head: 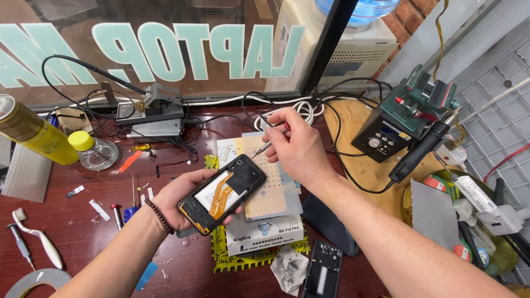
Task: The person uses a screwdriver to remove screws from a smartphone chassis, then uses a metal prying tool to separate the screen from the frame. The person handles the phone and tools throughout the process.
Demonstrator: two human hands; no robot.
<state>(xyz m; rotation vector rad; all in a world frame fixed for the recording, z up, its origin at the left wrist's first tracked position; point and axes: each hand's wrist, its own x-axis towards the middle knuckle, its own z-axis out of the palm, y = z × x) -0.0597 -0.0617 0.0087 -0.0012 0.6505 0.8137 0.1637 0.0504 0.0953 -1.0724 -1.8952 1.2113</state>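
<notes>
My left hand [179, 198] holds an opened smartphone [222, 193], back cover off, with an orange flex cable and white battery showing. My right hand [295, 144] grips a thin screwdriver [265, 144] with a red-marked handle; its tip points down at the phone's upper corner. Under the phone lies a stack of white boxes and flat plates [265, 221] on a yellow-edged mat. A black phone frame part [323, 270] lies near the front edge beside a crumpled wipe [289, 269].
A dark red bench [83, 221] carries a soldering station [152, 113] at the back, a hot-air station [389, 135] with black handpiece at right, a yellow can [33, 132], a small yellow-capped bottle [94, 150], loose screwdrivers, tape roll and tangled cables. A glass window rises behind.
</notes>
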